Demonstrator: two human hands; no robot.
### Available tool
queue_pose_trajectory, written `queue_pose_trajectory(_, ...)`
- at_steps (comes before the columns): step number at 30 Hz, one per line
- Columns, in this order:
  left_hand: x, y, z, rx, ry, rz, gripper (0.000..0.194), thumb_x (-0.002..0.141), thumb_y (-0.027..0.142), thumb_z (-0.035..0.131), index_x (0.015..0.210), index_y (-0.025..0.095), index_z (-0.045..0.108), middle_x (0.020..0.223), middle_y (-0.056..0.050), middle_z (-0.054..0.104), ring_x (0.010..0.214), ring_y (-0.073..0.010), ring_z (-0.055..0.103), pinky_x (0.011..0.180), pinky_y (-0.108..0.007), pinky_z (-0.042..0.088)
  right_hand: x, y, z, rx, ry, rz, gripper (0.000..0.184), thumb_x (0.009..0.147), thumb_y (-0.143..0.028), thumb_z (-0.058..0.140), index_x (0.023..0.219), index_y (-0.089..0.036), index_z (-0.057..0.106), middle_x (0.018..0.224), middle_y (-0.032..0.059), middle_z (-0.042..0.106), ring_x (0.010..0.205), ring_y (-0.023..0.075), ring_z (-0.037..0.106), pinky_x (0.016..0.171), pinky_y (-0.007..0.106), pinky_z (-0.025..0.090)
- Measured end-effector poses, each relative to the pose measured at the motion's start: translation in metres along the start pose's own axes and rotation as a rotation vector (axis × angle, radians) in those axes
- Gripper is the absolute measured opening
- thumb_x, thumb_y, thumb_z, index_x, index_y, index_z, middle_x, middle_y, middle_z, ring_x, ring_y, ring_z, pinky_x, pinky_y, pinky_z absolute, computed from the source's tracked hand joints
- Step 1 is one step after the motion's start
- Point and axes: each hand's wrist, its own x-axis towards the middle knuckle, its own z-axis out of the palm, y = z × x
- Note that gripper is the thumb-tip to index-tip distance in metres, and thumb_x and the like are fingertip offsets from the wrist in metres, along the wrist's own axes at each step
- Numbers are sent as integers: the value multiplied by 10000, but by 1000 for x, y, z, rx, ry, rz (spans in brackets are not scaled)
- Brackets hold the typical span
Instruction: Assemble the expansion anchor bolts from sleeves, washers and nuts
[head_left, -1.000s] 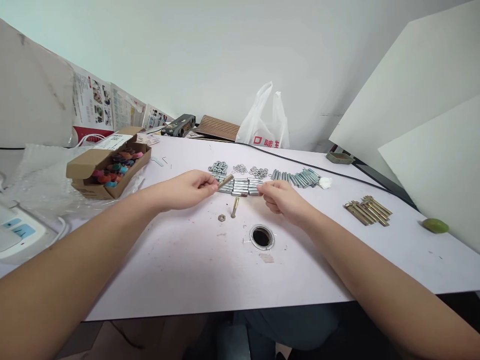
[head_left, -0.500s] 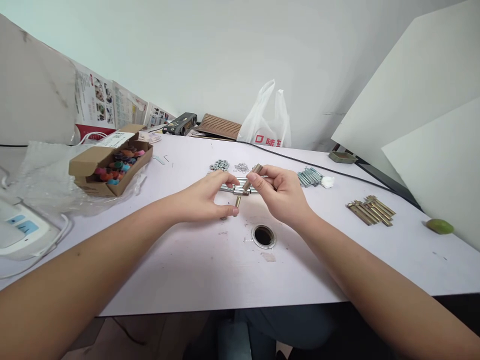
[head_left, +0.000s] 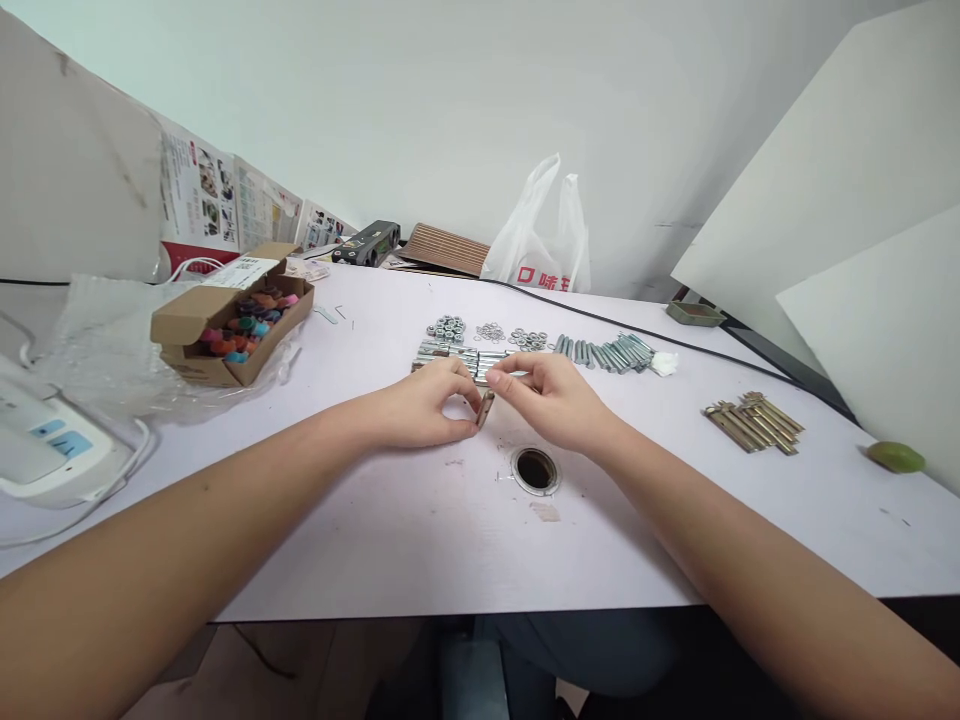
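Forearms (head_left: pixel 262 490) reach over the near edge of a pale tabletop (head_left: pixel 360 570), one from each side. Ahead of that edge a round hole (head_left: pixel 535 470) with a metal rim is set in the surface, beside a scuffed patch (head_left: pixel 545 512).

Just beyond the hole, slightly to its left, the left hand (head_left: pixel 421 408) pinches a brass-coloured sleeve (head_left: pixel 486 410) between thumb and fingers, the piece tilted and close over the surface. The right hand (head_left: pixel 562 405) is near it, fingers bent and thumb close to the forefinger; its inner side is hidden, so I cannot tell whether it grips anything.

Well to the right lie brass-coloured bolts (head_left: pixel 752 424) in a cluster, with a green fruit (head_left: pixel 895 457) farther out. On the left are a white plastic device (head_left: pixel 64 455), clear wrap (head_left: pixel 112 340) and an open cardboard box (head_left: pixel 187 368) full of coloured pieces (head_left: pixel 251 325).

Past the hands, silver-coloured tubes (head_left: pixel 491 360) lie in rows, partly covered by the fingers. Behind them come heaps of nuts (head_left: pixel 446 329), thin rings (head_left: pixel 490 331) and washers (head_left: pixel 528 340), then a line of slim rods (head_left: pixel 615 353) ending at a white wad (head_left: pixel 664 364).

A black cable (head_left: pixel 637 328) crosses behind, and a white plastic bag (head_left: pixel 536 245) stands near the wall (head_left: pixel 450 120).
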Motion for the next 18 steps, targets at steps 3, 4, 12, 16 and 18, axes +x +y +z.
queue_pose_trajectory(3,-2,2,1,-19,-16,-14,205,746,266,582,931,255,670,1061,-38,525,1019,-213,522,907,-349,422,2,1,-1,154,14,104,249,874,-351,488,767,-169,622,504,-38,336,451,87,274,422,244,208)
queue_pose_trajectory(4,-2,4,1,-29,-16,-20,210,750,268,578,940,254,666,1054,-39,524,1006,-210,526,894,-346,426,3,2,-2,227,-22,148,235,870,-304,459,765,-169,621,506,-38,317,449,89,266,418,244,207)
queue_pose_trajectory(12,1,6,3,-69,5,-26,303,853,470,507,958,232,662,983,-42,541,910,-192,542,821,-341,433,0,10,-22,417,-109,175,207,843,-181,534,1022,-185,637,833,34,604,665,97,521,645,246,450)
queue_pose_trajectory(16,4,-2,5,-66,-11,12,268,854,426,528,943,220,674,972,-45,548,897,-188,549,826,-340,431,1,4,-16,507,-51,129,288,814,-270,668,1070,-146,627,863,67,671,718,117,591,753,293,493)
queue_pose_trajectory(18,5,-5,6,-71,-9,24,268,848,425,539,939,213,676,981,-47,560,906,-193,549,823,-341,434,3,3,-10,526,-80,120,308,775,-322,717,1008,-128,661,803,71,680,695,127,597,733,307,497)
